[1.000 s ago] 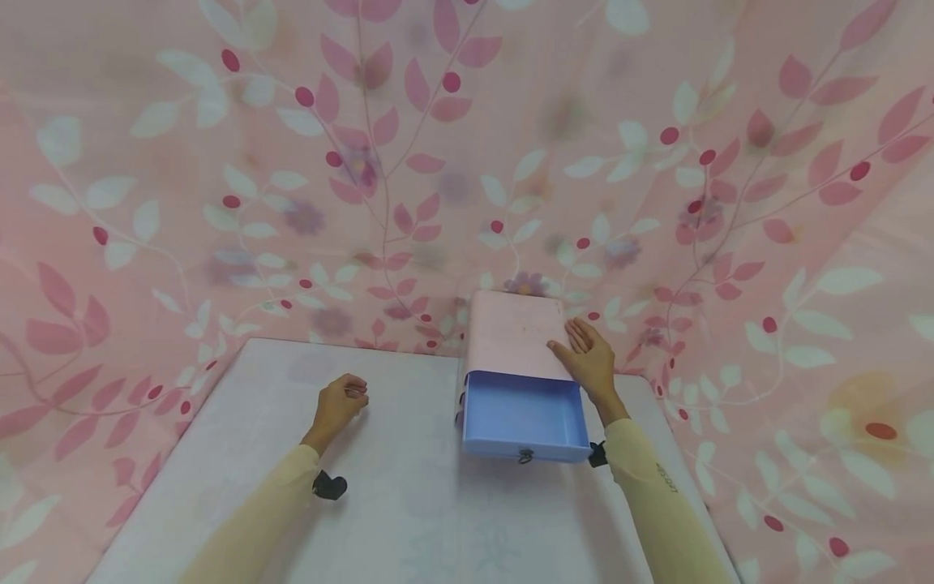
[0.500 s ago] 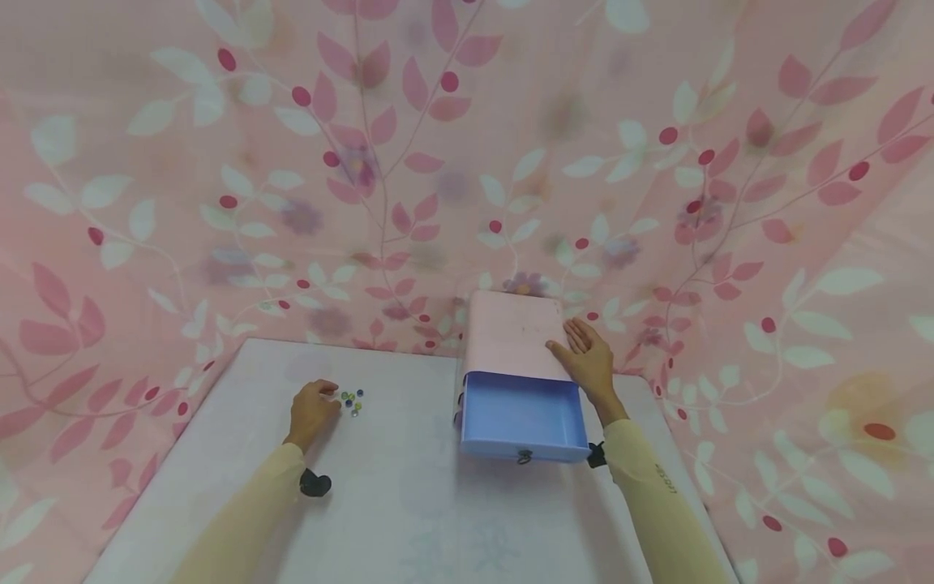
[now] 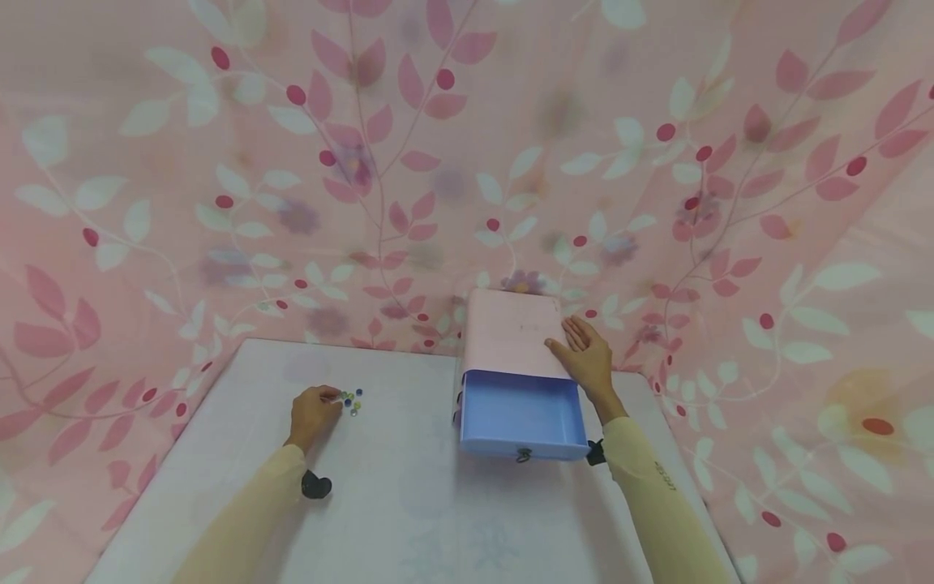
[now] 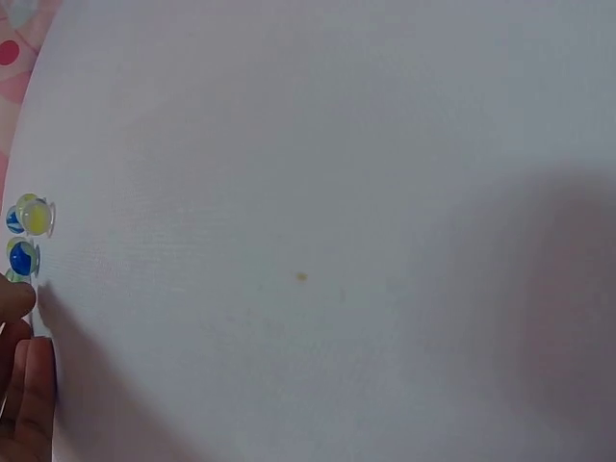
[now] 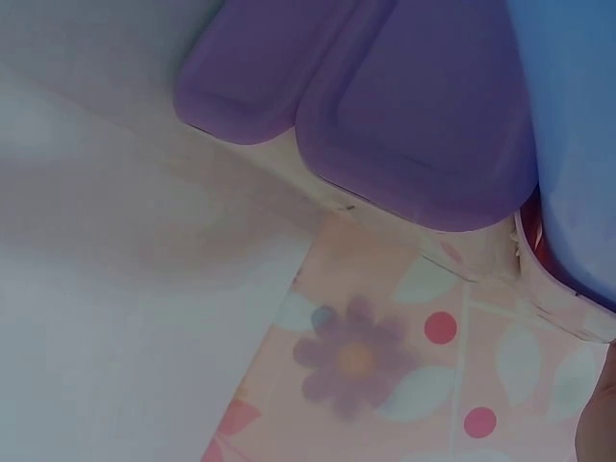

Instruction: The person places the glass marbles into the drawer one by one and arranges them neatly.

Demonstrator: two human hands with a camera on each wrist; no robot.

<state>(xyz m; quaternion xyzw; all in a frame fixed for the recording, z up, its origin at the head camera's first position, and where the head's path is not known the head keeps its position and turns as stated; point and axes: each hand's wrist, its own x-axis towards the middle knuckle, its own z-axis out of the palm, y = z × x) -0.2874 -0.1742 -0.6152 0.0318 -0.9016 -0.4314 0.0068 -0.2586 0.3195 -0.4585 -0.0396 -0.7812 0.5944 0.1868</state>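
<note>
In the head view my left hand [image 3: 311, 416] is low over the table beside a small cluster of glass marbles [image 3: 356, 405]. Its fingertips pinch a greenish marble on the cluster's left side, partly hidden by them. Blue and yellow marbles [image 4: 37, 218] lie just beyond the thumb in the left wrist view. My right hand [image 3: 589, 361] rests against the right side of a small pink drawer cabinet [image 3: 514, 334], thumb on the top and fingers straight. A blue drawer [image 3: 523, 446] with a ring pull stands out of its front; no contents show inside.
Purple drawer fronts [image 5: 414, 125] of the cabinet show below the blue drawer in the right wrist view. The cabinet stands at the back of the white-covered table [image 3: 409, 503]. Behind the table hangs a pink floral cloth [image 3: 438, 203].
My left hand first moved left, uncovering the marbles, then its fingers drew together at the leftmost marble. My right hand stays on the cabinet, and the drawer has not moved.
</note>
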